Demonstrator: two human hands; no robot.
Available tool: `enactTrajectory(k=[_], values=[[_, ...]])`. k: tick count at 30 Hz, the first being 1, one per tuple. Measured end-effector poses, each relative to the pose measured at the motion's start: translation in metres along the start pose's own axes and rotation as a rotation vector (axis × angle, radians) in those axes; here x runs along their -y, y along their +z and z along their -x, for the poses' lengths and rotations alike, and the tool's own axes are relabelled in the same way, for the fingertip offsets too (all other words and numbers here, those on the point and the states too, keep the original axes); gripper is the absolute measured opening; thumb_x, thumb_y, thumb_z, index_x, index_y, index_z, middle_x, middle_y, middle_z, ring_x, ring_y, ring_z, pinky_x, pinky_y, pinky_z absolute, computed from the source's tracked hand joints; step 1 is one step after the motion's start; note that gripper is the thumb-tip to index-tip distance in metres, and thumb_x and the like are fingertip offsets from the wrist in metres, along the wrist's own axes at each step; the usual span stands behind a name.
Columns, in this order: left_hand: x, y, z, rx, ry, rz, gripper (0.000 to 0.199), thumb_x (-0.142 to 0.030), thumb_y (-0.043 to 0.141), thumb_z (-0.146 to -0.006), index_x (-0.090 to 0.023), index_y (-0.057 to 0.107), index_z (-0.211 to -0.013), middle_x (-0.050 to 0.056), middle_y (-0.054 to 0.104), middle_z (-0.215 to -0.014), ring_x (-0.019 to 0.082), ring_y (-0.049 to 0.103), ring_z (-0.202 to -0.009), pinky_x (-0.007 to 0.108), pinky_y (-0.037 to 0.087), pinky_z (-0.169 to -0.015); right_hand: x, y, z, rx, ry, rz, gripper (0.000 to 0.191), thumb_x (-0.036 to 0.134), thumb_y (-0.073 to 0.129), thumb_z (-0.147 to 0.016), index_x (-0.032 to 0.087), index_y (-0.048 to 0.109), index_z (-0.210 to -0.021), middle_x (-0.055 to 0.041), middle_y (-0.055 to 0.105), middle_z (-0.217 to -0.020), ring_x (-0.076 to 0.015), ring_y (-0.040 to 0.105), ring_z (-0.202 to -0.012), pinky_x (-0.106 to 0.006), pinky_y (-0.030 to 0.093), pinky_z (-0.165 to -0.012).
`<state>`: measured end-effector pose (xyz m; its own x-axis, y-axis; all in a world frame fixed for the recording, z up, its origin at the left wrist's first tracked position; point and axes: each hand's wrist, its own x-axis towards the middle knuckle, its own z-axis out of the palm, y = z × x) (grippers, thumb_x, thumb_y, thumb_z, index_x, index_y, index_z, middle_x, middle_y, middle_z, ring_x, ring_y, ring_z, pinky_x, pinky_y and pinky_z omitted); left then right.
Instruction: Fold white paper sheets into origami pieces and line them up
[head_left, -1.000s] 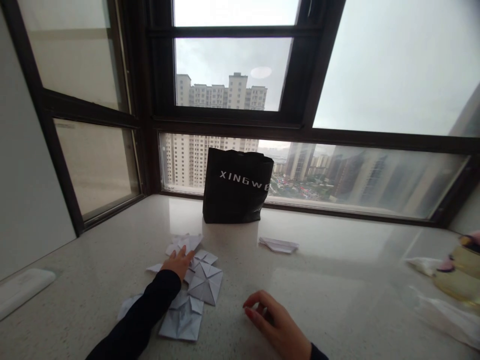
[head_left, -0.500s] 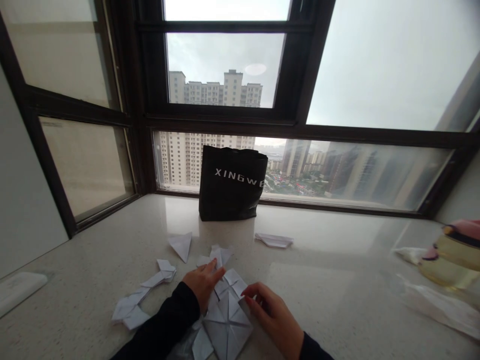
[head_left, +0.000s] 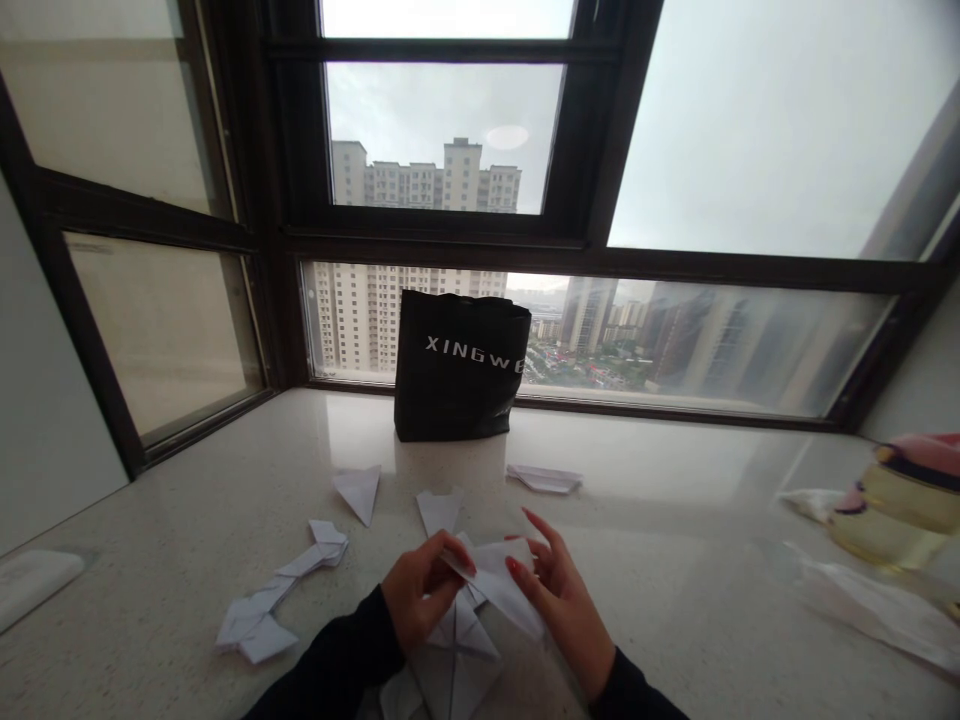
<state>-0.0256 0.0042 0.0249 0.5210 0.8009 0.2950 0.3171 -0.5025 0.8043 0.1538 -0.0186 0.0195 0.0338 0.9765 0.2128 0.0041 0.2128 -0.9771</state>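
Note:
Between both hands is a folded piece of white paper (head_left: 504, 583), raised over the other papers on the counter. My left hand (head_left: 427, 590) pinches its left edge between thumb and fingers. On the other side, my right hand (head_left: 559, 600) grips it with thumb and fingers, one fingertip sticking up. Beneath them lies a creased paper fold with a cross of seams (head_left: 457, 680), partly covered by the hands. Just beyond is a notched paper piece (head_left: 439, 511). A paper triangle (head_left: 360, 492) lies farther left, and a long folded paper chain (head_left: 281, 595) rests left of my left sleeve.
A black bag (head_left: 461, 385) with white lettering stands by the window. In front of it to the right lies a flat folded paper boat shape (head_left: 545, 479). A yellowish container with a pink top (head_left: 896, 510) and a plastic wrapper (head_left: 881, 610) are at right; a white object (head_left: 37, 585) is at far left.
Both hands have come together and lifted a white paper piece off the pile; before, they were apart on the papers. The view has shifted slightly.

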Motion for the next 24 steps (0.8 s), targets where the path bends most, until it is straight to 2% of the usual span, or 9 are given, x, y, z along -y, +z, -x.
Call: enactTrajectory(k=[2,4,5,8,11,17,19,21,24], values=[[0.004,0.0,-0.002,0.028,0.052,-0.141,0.033,-0.006,0.039,-0.071,-0.018,0.04,-0.102,0.003,0.061,-0.086,0.012,0.058,-0.076,0.019,0.046,-0.064,-0.001,-0.002,-0.002,0.056,0.06,-0.046,0.055,0.044,0.061,-0.062,0.019,0.041,-0.106,0.0064,0.049,-0.052,-0.0102,0.047,-0.043,-0.021,0.036,-0.04],[0.013,-0.013,-0.006,-0.057,0.018,-0.462,0.053,-0.002,0.038,-0.067,-0.019,0.032,-0.116,0.005,0.055,-0.108,0.014,0.051,-0.097,0.025,0.041,-0.08,-0.003,-0.003,-0.003,0.045,0.081,-0.055,0.048,0.044,0.062,-0.06,0.018,0.046,-0.098,0.0097,0.042,-0.043,-0.0075,0.04,-0.035,-0.019,0.028,-0.035],[0.02,-0.023,-0.008,-0.128,-0.058,-0.696,0.055,-0.004,0.038,-0.067,-0.02,0.031,-0.119,0.005,0.048,-0.118,0.016,0.043,-0.107,0.029,0.035,-0.089,-0.004,-0.004,-0.004,0.027,0.081,-0.062,0.047,0.044,0.062,-0.06,0.018,0.047,-0.097,0.01,0.042,-0.043,-0.0066,0.038,-0.034,-0.018,0.026,-0.034],[0.041,-0.055,-0.01,-0.253,-0.277,-0.882,0.042,-0.013,0.036,-0.075,-0.018,0.039,-0.117,0.012,0.043,-0.122,0.028,0.032,-0.115,0.049,0.02,-0.094,-0.008,-0.004,-0.004,0.017,0.089,-0.089,0.044,0.043,0.061,-0.062,0.019,0.047,-0.096,0.01,0.042,-0.046,-0.0049,0.034,-0.033,-0.017,0.022,-0.033],[0.056,-0.07,-0.006,-0.25,-0.435,-0.952,0.037,-0.03,0.039,-0.078,-0.02,0.047,-0.112,0.016,0.047,-0.118,0.038,0.034,-0.111,0.06,0.023,-0.083,-0.009,-0.004,-0.003,0.008,0.071,-0.103,0.043,0.042,0.059,-0.064,0.02,0.044,-0.098,0.009,0.043,-0.049,-0.0057,0.036,-0.036,-0.017,0.023,-0.032],[0.05,-0.059,-0.008,-0.085,-0.381,-0.918,0.029,-0.04,0.038,-0.078,-0.028,0.06,-0.093,0.004,0.049,-0.119,0.023,0.047,-0.103,0.037,0.034,-0.085,-0.004,-0.003,-0.001,0.03,-0.011,-0.07,0.04,0.039,0.058,-0.067,0.02,0.042,-0.098,0.0064,0.048,-0.055,-0.0086,0.043,-0.042,-0.019,0.031,-0.036],[0.045,-0.058,-0.01,-0.152,-0.4,-0.917,0.037,-0.042,0.034,-0.079,-0.021,0.055,-0.101,0.009,0.042,-0.124,0.023,0.046,-0.104,0.035,0.034,-0.085,-0.003,-0.003,-0.001,0.04,-0.019,-0.063,0.039,0.037,0.057,-0.067,0.02,0.041,-0.099,0.006,0.048,-0.056,-0.0097,0.045,-0.044,-0.02,0.034,-0.039],[0.042,-0.058,-0.012,-0.258,-0.459,-0.927,0.051,-0.044,0.035,-0.078,-0.009,0.042,-0.115,0.02,0.038,-0.124,0.03,0.041,-0.107,0.043,0.031,-0.085,-0.003,-0.003,0.0,0.046,-0.023,-0.059,0.041,0.036,0.058,-0.067,0.021,0.04,-0.101,0.0044,0.051,-0.06,-0.0117,0.049,-0.05,-0.022,0.037,-0.043],[0.046,-0.059,-0.013,-0.342,-0.54,-0.89,0.061,-0.04,0.043,-0.074,-0.004,0.03,-0.122,0.024,0.047,-0.113,0.035,0.039,-0.108,0.049,0.029,-0.083,-0.004,-0.002,0.0,0.057,-0.022,-0.047,0.044,0.035,0.059,-0.066,0.021,0.04,-0.102,0.0026,0.054,-0.066,-0.0143,0.053,-0.058,-0.024,0.041,-0.049]])
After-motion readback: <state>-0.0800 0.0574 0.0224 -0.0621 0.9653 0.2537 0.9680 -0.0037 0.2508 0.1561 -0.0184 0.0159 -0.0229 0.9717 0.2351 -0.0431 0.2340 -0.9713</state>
